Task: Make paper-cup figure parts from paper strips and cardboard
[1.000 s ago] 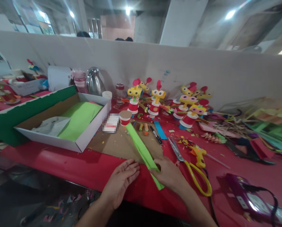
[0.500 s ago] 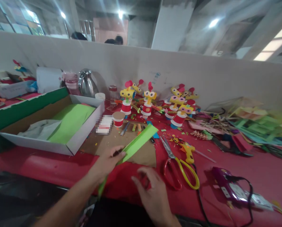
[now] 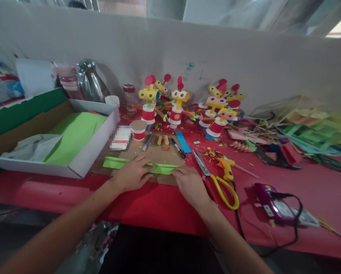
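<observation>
A long green paper strip (image 3: pixel 163 168) lies crosswise on the brown cardboard (image 3: pixel 121 152) near the table's front edge, with a fold line along it. My left hand (image 3: pixel 133 173) rests on the strip's left-middle part, fingers bent and pressed on it. At the strip's right end my right hand (image 3: pixel 189 182) holds the paper down with its fingers together. Just beyond are folded orange and green paper pieces (image 3: pixel 166 141), a black pen (image 3: pixel 178 147) and a blue strip (image 3: pixel 183 142). Scissors with red and yellow handles (image 3: pixel 223 192) lie right of my right hand.
An open box (image 3: pixel 93 160) with green sheets stands left. Behind are a red cup (image 3: pixel 138 130), a steel jug (image 3: pixel 92 82) and several paper figures (image 3: pixel 176 114). A yellow glue gun (image 3: pixel 226 167), a purple device (image 3: pixel 276 207) with a cable and paper piles (image 3: pixel 310 129) are right.
The green strip has come down from the air onto the cardboard. My right hand has moved up onto its right end, and my left hand now presses on it. The view has tilted down.
</observation>
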### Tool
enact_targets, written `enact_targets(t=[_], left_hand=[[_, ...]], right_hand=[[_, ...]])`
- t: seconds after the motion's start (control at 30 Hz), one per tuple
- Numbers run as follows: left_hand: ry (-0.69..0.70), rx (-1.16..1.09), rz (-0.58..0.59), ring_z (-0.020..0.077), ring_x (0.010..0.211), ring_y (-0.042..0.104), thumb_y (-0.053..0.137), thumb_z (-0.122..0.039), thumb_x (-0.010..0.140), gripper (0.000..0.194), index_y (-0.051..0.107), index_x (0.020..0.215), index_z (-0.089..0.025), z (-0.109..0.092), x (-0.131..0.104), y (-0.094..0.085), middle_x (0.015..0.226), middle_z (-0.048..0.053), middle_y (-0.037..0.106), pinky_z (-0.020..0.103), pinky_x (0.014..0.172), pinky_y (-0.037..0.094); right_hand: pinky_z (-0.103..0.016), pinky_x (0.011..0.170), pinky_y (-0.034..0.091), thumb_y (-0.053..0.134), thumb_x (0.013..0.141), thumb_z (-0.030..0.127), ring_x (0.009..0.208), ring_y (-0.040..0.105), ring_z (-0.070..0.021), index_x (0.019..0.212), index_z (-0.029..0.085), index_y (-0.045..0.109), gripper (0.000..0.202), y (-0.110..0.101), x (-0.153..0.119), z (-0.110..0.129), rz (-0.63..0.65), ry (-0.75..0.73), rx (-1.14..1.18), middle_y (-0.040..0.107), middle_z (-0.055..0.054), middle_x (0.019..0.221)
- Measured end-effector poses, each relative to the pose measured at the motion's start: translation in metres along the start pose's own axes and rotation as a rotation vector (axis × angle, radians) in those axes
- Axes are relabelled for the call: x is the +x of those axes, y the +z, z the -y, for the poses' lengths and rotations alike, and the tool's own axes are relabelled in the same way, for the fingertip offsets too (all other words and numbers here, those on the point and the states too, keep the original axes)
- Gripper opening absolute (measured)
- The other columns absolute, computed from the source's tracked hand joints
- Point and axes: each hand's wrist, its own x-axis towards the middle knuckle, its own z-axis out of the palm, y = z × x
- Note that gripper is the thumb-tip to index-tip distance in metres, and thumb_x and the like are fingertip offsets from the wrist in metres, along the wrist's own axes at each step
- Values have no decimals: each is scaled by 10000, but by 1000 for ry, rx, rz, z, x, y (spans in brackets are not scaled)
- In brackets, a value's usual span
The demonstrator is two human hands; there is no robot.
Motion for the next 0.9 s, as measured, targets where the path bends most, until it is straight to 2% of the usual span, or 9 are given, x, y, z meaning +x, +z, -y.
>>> enact_targets(t=[0.1, 0.2, 0.3, 0.43, 0.6, 0.77, 0.9], left_hand=[[11, 63, 35, 237, 953, 588, 461, -259, 921, 270, 693, 976, -134, -10, 8, 2, 978, 111, 663, 397, 889, 463], [-27, 98, 7, 228, 866, 599, 428, -221, 931, 266, 676, 886, -137, -11, 14, 6, 890, 89, 662, 383, 817, 479], [-87, 90, -29, 224, 853, 598, 399, -215, 945, 273, 658, 894, -143, -10, 18, 10, 887, 85, 658, 372, 782, 480], [-186, 57, -15, 234, 878, 599, 433, -226, 935, 234, 645, 873, -148, -8, 21, 12, 903, 89, 653, 384, 795, 476], [-289, -61, -11, 218, 875, 604, 505, -212, 906, 125, 618, 879, -167, -7, 21, 13, 897, 57, 662, 357, 791, 473], [-297, -24, 19, 221, 868, 608, 492, -213, 916, 122, 604, 887, -174, -5, 22, 14, 897, 52, 670, 351, 773, 468], [-275, 52, 79, 228, 853, 615, 469, -225, 931, 152, 604, 895, -167, -4, 24, 14, 884, 61, 668, 353, 751, 468]], right_hand=[[-281, 848, 418, 499, 906, 137, 929, 599, -175, 935, 198, 704, 215, -3, 7, -6, 16, 54, 97, 696, -53, 957], [-260, 781, 431, 534, 896, 182, 870, 616, -168, 876, 200, 703, 171, -4, 14, -18, 37, 130, 220, 697, -44, 906], [-251, 713, 420, 562, 869, 180, 802, 623, -161, 833, 205, 693, 138, -4, 21, -30, 88, 174, 286, 701, -27, 845], [-245, 652, 402, 577, 850, 197, 736, 619, -154, 815, 209, 684, 113, -4, 28, -38, 158, 208, 301, 699, -15, 793], [-243, 628, 396, 587, 843, 206, 720, 617, -154, 810, 207, 661, 81, -1, 28, -37, 152, 259, 301, 688, -9, 777], [-263, 722, 416, 523, 902, 193, 846, 627, -179, 874, 189, 634, 115, 0, 25, -30, 133, 285, 220, 673, -56, 893], [-272, 733, 429, 515, 913, 209, 848, 617, -181, 877, 182, 636, 129, -2, 23, -28, 134, 290, 230, 662, -66, 904]])
